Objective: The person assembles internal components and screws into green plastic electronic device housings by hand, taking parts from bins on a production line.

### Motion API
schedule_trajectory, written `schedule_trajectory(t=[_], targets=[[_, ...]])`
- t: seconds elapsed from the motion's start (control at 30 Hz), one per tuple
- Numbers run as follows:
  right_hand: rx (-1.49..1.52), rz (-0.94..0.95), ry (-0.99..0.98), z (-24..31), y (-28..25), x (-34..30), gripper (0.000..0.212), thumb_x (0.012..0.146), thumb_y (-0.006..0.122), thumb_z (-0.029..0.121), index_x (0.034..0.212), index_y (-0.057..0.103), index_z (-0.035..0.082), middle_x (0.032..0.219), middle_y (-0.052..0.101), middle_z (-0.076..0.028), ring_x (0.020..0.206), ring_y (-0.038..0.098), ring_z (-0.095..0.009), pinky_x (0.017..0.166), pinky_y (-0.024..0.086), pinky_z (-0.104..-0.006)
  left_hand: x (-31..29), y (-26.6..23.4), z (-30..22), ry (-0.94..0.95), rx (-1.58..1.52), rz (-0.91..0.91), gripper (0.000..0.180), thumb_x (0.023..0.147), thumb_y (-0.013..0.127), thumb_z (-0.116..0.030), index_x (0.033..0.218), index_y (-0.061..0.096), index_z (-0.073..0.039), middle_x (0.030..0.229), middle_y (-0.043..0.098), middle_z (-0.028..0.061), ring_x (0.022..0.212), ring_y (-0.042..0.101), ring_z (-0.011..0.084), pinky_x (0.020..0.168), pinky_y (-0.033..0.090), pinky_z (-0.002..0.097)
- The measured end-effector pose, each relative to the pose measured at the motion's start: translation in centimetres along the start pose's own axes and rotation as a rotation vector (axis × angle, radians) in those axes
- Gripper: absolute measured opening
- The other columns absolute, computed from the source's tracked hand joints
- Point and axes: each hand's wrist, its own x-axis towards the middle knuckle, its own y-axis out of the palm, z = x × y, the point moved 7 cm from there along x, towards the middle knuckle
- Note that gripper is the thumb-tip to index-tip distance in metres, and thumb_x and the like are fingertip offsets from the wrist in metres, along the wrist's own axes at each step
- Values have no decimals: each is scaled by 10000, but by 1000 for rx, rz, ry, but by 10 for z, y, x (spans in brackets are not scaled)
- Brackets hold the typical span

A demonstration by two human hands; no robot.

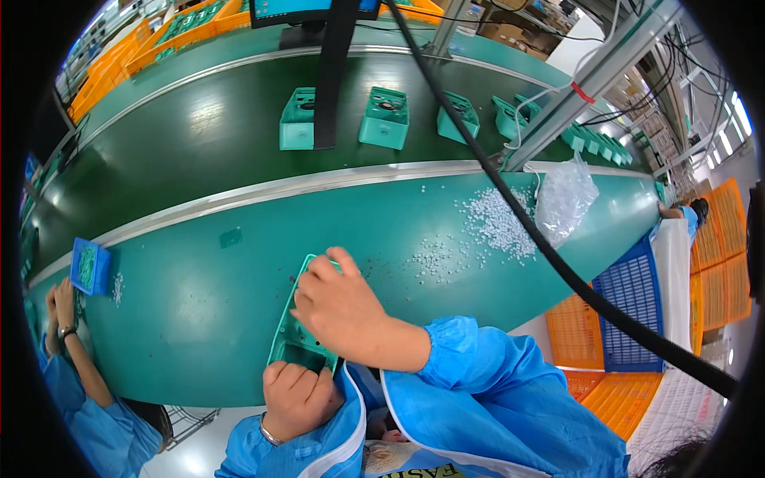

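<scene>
A green plastic housing (280, 338), shaped like an open box, lies on the bench right in front of me. My left hand (299, 398) is closed round its near end. Above the far part of the housing is my right hand (339, 307), its fingers bent and drawn together. Whatever sits between those fingertips, if anything, is hidden by the hand. A heap of small pale parts (498, 223) lies right of the housing, with strays spreading toward my right hand.
Beyond the metal rail, several green housings (384, 118) stand on a dark belt. A clear plastic bag (566, 199) lies by the heap. A black cable (550, 251) crosses the view. At left, a co-worker's hands (62, 307) are near a blue bin (90, 267).
</scene>
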Motion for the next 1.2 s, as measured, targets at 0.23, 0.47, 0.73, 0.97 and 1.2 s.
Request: schedule_trajectory(t=[0.23,0.47,0.73,0.97,1.2], targets=[[63,16,-42,-7,-9,-7,218,808,750,234,919,756,46,951,624,-39,1053,552,-277,1064,376,-527,6,-3,-3,-38,19,-14,191,642,699,-58,828,658,-59,668,516,19,628,528,215,671,394,389],[-141,-207,243,-154,-69,-61,35,790,749,164,824,745,158,835,644,-11,960,587,-268,928,403,-455,4,-3,-1,-59,23,5,158,666,692,-67,820,660,-59,664,511,24,622,519,221,649,390,395],[52,-103,430,-207,-65,-101,99,788,826,129,840,745,111,842,681,-18,960,608,-256,913,431,-415,10,-4,-3,-43,41,10,160,670,684,-70,828,663,-62,684,517,29,630,521,224,651,401,398],[155,-187,477,-218,-69,-117,99,766,823,127,823,741,135,852,662,6,982,592,-249,957,392,-409,8,-1,-1,-65,51,46,189,649,683,-70,837,659,-68,693,525,30,637,528,231,660,405,403],[27,-137,285,-195,-69,-105,130,716,807,85,819,745,134,871,658,5,1000,592,-256,957,408,-426,7,-8,-4,-75,46,43,214,645,694,-58,856,660,-73,698,529,27,645,536,229,687,417,394]])
